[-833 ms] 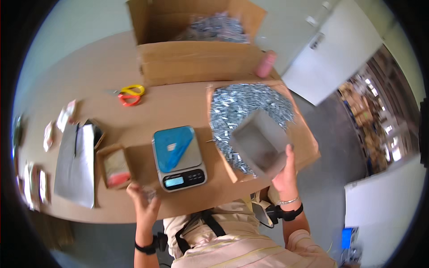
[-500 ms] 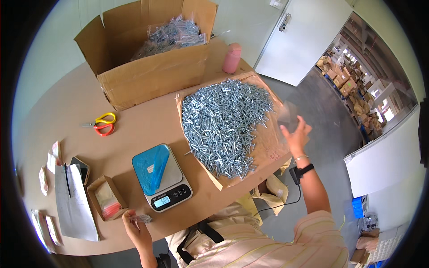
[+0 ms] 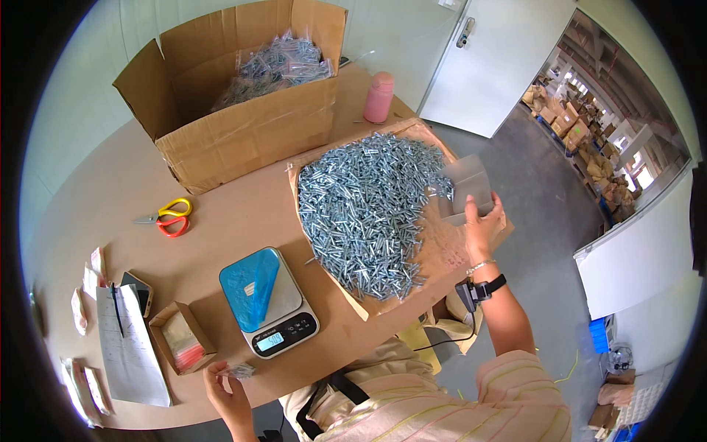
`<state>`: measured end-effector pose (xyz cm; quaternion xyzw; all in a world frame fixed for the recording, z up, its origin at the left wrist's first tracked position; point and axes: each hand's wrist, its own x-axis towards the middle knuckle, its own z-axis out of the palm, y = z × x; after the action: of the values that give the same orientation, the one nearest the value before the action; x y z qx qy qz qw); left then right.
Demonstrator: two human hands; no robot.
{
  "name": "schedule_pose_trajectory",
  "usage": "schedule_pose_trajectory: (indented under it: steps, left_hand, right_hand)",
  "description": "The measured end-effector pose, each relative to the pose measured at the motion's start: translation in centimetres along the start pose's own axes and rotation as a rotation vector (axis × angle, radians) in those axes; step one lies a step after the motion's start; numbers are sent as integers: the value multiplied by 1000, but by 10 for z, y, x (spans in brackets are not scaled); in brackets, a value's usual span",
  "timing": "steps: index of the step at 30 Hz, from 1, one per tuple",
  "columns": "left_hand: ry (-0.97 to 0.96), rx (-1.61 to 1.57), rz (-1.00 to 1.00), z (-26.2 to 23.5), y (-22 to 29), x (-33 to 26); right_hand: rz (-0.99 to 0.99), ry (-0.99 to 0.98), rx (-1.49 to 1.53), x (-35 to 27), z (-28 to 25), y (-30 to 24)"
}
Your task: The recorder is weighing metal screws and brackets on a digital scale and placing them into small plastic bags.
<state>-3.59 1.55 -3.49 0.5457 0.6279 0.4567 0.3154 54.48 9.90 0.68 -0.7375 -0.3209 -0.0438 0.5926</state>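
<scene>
A large pile of small silvery screws (image 3: pixel 364 214) covers brown wrapping paper (image 3: pixel 445 254) on the table. At the pile's right edge, my right hand (image 3: pixel 482 228) grips a clear plastic scoop (image 3: pixel 470 177) by its near side. A few screws lie at the scoop's left edge; whether they are inside it I cannot tell. My left hand (image 3: pixel 227 387) pinches a small clear bag (image 3: pixel 239 370) with something silvery in it, low over the table's near edge. Between the hands sits a digital scale (image 3: pixel 271 302), its plate partly covered by peeling blue film.
A small open carton (image 3: pixel 180 339) of flat plastic bags stands by my left hand. Scissors (image 3: pixel 173 217), a paper sheet with a pen (image 3: pixel 132 346) and a phone (image 3: pixel 138 291) lie leftward. At the back are a big cardboard box (image 3: pixel 250 140) of bagged screws and a pink bottle (image 3: pixel 378 98).
My right hand has brought the blurred scoop to the pile's right edge, where screws now meet it. The left hand keeps its pinch on the bag. The whole view has shifted slightly.
</scene>
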Motion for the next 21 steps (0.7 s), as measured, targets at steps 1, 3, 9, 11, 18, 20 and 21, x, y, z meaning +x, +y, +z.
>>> schedule_pose_trajectory:
  steps: [1, 3, 9, 11, 18, 20, 21]
  left_hand:
    - [-1, 21, 3, -1, 0, 1]
    - [8, 44, 3, -4, 3, 3]
    - [-37, 264, 116, -8, 39, 5]
    - [-109, 349, 133, -11, 50, 6]
    - [-143, 458, 190, -6, 72, -14]
    - [-187, 438, 204, 0, 81, -17]
    - [-197, 420, 218, 3, 81, -19]
  right_hand:
    - [-3, 2, -2, -1, -6, -8]
    - [293, -51, 487, -1, -12, -20]
    - [703, -550, 875, -23, 7, -64]
    - [703, -897, 825, -47, 34, -93]
    - [567, -1426, 541, -135, 125, -149]
    - [593, -1474, 520, -149, 135, -153]
    - [602, -1496, 529, -155, 139, -149]
